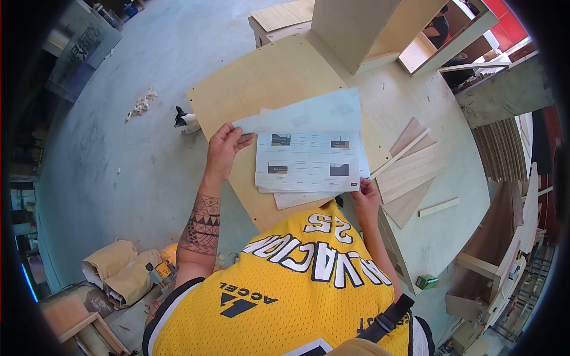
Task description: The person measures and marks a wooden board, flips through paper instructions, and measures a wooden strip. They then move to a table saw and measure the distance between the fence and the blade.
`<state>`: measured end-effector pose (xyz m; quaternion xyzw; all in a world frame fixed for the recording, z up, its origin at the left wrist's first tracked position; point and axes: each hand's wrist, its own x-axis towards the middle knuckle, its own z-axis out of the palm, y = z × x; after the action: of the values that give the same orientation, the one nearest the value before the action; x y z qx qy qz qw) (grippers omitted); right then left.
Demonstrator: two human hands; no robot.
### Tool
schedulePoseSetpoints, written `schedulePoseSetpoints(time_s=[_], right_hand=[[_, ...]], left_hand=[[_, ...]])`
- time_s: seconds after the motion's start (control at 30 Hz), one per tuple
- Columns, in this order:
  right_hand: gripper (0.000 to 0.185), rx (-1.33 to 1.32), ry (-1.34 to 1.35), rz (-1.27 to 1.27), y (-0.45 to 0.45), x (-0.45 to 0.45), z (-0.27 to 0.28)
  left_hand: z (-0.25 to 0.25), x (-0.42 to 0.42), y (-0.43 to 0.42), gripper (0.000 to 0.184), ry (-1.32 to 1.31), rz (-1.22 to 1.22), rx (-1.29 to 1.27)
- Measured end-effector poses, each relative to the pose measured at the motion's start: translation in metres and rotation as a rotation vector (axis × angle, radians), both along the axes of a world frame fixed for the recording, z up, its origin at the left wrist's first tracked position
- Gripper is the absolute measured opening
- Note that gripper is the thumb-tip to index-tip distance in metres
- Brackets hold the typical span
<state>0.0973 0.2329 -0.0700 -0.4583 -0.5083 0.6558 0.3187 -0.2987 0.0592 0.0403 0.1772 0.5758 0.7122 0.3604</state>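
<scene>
A stack of printed sheets [309,160] with small pictures and lines of text lies over a plywood panel [279,71]. My left hand [228,144] pinches the corner of the top sheet [309,113], which is lifted and folded back toward the far side. At the stack's lower right corner, my right hand [366,196] grips the paper edge between thumb and fingers. Other loose sheets stick out beneath the stack, toward my body.
Thin wood strips and boards [409,166] lie to the right on the worktable [439,237]. A wooden cabinet frame [380,29] stands at the back. A black-and-white animal [187,120] is on the floor at left. Paper sacks [122,270] sit lower left. Another person [438,29] is partly visible far right.
</scene>
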Motion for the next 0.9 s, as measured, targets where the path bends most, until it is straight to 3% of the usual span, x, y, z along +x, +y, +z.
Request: schedulePoseSetpoints(time_s=[0.1,0.2,0.23,0.3,0.5,0.9], right_hand=[[0.035,0.059,-0.064,0.026,-0.005,-0.006,0.014],[0.039,0.115,-0.131,0.048,-0.008,-0.009,0.021],[0.041,0.145,-0.169,0.056,-0.007,-0.009,0.021],[0.041,0.161,-0.173,0.045,-0.007,-0.009,0.018],[0.041,0.214,-0.234,0.032,-0.007,-0.007,0.006],[0.040,0.196,-0.182,0.008,-0.012,-0.008,0.001]], left_hand=[[-0.008,0.015,-0.018,0.030,0.127,-0.141,-0.065],[-0.015,0.035,-0.039,0.036,0.563,-0.411,-0.422],[-0.019,0.042,-0.041,0.036,0.563,-0.412,-0.422],[-0.024,0.055,-0.044,0.039,0.843,-0.373,-0.289],[-0.023,0.070,-0.052,0.039,0.946,-0.431,-0.324],[-0.035,0.065,-0.060,0.042,0.897,-0.494,-0.296]])
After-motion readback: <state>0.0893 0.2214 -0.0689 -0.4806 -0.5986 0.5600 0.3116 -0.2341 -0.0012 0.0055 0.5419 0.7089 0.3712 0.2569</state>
